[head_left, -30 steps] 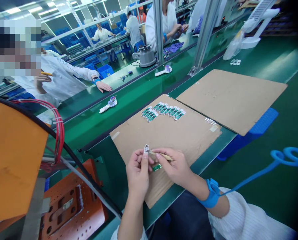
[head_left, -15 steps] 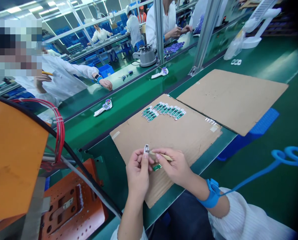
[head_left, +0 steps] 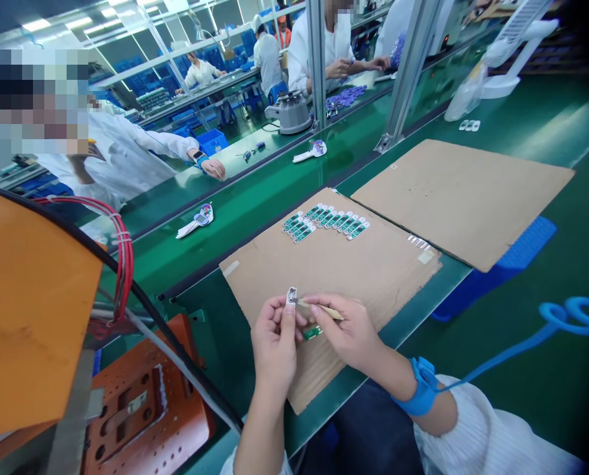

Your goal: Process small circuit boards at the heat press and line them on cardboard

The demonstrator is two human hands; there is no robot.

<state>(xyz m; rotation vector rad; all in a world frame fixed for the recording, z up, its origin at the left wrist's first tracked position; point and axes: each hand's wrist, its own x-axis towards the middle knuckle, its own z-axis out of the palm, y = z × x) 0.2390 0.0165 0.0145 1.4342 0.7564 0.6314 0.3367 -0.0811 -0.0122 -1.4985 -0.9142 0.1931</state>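
Observation:
My left hand (head_left: 275, 340) pinches a small white plastic housing (head_left: 291, 296) upright between thumb and fingers. My right hand (head_left: 346, 330) grips a slim tan hand tool (head_left: 331, 312), perhaps tweezers, whose grey tip meets the housing's inner side. Any tiny part at the tip is too small to make out. Just below the fingers, a green circuit board (head_left: 312, 332) lies on the cardboard sheet (head_left: 373, 277), partly hidden by my hands. Farther back on that sheet, several white pieces with green boards (head_left: 326, 219) are laid in slanting rows.
A second cardboard sheet (head_left: 462, 191) lies at right, near a white fan (head_left: 514, 63). White-handled pieces (head_left: 311, 151) ride on the green belt (head_left: 254, 198). An orange machine (head_left: 31, 310) with cables stands at left. A blue coiled cord (head_left: 502, 349) runs from my right wristband. Co-workers sit opposite.
The white-handled pieces on the belt have slid left. My view has shifted slightly; both hands keep nearly the same pose at the housing. A co-worker's hands at the back have moved apart.

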